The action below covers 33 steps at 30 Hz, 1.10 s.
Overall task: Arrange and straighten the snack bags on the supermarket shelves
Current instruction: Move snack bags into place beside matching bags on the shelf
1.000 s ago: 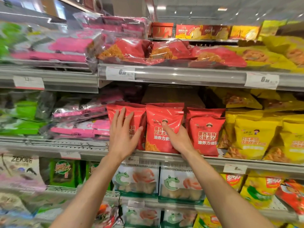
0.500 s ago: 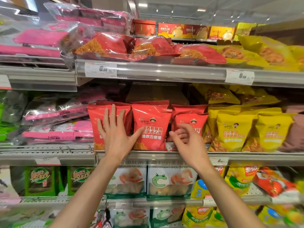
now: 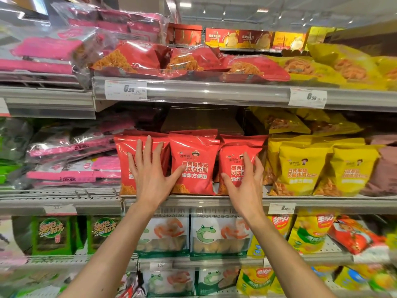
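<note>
Red bags: three stand in a row on the middle shelf (image 3: 214, 201), long axis upright, printed fronts facing out.
Left hand (image 3: 151, 177): flat and open, fingers spread over the left red bag (image 3: 126, 166), thumb reaching onto the middle red bag (image 3: 194, 164).
Right hand (image 3: 247, 186): fingers curled around the right red bag (image 3: 234, 160), pinching its sides.
Hidden: both hands cover a good chunk of the print.
Neighbours: yellow bags (image 3: 300, 168) just beside, right edge kinda blurry.
</note>
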Each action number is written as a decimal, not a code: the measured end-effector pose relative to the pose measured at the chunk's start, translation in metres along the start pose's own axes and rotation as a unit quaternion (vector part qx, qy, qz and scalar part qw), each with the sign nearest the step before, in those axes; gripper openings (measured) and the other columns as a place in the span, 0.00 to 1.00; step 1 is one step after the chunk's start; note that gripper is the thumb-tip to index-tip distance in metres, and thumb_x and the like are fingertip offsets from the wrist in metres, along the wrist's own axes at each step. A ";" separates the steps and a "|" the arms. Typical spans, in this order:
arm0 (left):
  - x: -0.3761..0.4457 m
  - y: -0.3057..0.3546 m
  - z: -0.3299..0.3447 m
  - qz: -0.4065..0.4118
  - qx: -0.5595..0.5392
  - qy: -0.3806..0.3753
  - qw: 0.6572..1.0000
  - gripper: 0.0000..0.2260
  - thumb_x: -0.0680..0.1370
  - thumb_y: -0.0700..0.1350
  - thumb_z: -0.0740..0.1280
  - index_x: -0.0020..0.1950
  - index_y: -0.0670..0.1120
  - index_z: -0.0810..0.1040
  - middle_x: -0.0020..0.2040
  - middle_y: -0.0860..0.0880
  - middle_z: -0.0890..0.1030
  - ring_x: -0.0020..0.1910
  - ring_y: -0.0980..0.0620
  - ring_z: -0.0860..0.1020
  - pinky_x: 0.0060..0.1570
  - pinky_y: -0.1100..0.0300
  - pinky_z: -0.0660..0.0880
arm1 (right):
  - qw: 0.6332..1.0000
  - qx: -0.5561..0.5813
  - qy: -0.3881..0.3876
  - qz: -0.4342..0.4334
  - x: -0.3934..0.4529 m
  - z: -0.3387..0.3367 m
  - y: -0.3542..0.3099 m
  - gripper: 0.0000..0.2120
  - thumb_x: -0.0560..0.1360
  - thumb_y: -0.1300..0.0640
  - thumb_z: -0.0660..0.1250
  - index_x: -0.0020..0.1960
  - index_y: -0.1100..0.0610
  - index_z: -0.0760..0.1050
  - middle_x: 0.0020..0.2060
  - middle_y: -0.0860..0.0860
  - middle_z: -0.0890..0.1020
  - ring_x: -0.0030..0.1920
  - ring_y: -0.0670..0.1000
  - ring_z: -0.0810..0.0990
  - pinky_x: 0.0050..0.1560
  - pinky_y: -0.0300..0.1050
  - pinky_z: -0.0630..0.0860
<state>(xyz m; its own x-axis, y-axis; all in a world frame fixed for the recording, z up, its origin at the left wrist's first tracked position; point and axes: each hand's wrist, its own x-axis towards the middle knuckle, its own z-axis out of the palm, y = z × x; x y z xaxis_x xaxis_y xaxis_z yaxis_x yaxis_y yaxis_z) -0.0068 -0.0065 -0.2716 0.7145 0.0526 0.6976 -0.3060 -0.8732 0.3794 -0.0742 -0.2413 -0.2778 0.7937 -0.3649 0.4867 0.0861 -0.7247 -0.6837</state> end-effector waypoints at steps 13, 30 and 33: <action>-0.012 -0.013 -0.036 0.070 -0.081 0.044 0.993 0.25 0.80 0.52 0.67 0.74 0.43 0.71 0.77 0.44 0.67 0.76 0.42 0.64 0.74 0.42 0.63 | 0.991 0.121 0.036 0.044 -0.009 -0.024 -0.003 0.30 0.77 0.48 0.72 0.75 0.51 0.65 0.71 0.50 0.66 0.70 0.49 0.70 0.72 0.51 0.70; -0.120 0.025 -0.035 -0.185 -0.409 -0.179 0.876 0.08 0.81 0.44 0.70 0.59 0.52 0.78 0.51 0.52 0.84 0.53 0.56 0.82 0.55 0.55 0.80 | 0.961 0.220 -0.014 0.167 -0.084 -0.057 0.076 0.05 0.80 0.62 0.69 0.49 0.54 0.82 0.44 0.52 0.86 0.48 0.53 0.84 0.50 0.47 0.80; -0.137 0.033 -0.022 -0.201 -0.426 -0.203 0.858 0.07 0.80 0.45 0.70 0.58 0.52 0.78 0.50 0.51 0.84 0.51 0.51 0.83 0.54 0.54 0.82 | 0.947 0.236 -0.003 0.216 -0.100 -0.066 0.101 0.08 0.80 0.64 0.67 0.47 0.54 0.82 0.44 0.50 0.86 0.49 0.56 0.85 0.53 0.52 0.81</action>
<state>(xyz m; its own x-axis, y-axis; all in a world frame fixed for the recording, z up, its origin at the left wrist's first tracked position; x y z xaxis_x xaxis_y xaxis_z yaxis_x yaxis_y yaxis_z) -0.1286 -0.0314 -0.3410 0.9778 -0.0576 0.2016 -0.2080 -0.1431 0.9676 -0.1846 -0.3168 -0.3590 0.8199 -0.5632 0.1034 0.0110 -0.1650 -0.9862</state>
